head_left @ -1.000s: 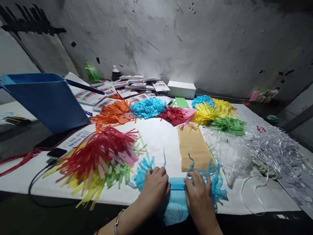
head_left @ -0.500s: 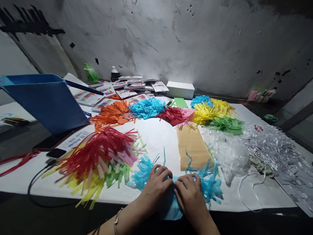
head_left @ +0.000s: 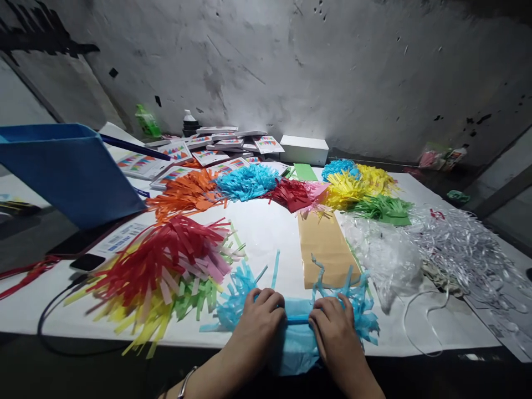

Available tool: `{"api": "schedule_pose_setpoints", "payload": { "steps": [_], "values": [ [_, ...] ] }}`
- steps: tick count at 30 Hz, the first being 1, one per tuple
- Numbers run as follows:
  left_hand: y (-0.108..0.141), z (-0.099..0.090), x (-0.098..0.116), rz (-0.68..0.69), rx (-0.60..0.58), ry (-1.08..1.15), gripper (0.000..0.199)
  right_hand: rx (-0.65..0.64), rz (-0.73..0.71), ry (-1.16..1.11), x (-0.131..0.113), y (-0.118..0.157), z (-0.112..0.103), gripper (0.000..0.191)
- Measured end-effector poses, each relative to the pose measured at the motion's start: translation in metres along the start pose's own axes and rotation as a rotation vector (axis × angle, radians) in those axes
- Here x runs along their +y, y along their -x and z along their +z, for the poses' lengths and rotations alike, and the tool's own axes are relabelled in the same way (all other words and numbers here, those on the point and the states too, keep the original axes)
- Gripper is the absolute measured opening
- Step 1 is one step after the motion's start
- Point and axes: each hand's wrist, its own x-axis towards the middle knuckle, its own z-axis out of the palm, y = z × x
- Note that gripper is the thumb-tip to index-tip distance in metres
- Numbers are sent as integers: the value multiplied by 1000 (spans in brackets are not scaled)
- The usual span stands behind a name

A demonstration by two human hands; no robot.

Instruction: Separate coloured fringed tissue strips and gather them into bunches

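Note:
A light blue tissue paper tassel lies across the front of the table, its middle rolled into a narrow band. Cut fringe fans out on the left and on the right, past both hands. My left hand has its fingers curled over the band's left part. Curled the same way, my right hand grips the right part, a short gap away. Unrolled flat tissue shows behind the band and hangs toward me at the table's front edge. My palms and thumbs are partly hidden.
Red, yellow and green fringed tissue lies at left, near a blue container. A brown card lies ahead. Clear plastic and silvery strips are at right. Colourful tassels and printed packets line the back.
My hands have moved apart along the tassel, and the rolled blue band now shows between them. The whole view has shifted slightly.

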Motion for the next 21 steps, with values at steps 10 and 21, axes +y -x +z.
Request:
{"api": "schedule_pose_setpoints", "payload": {
  "steps": [10,21],
  "values": [
    [-12,2,3,147,-69,-193,14,-57,93,98,-9,-11,7,20],
    [-22,8,8,256,199,-93,17,85,-63,30,-16,-4,22,19]
  ]
}}
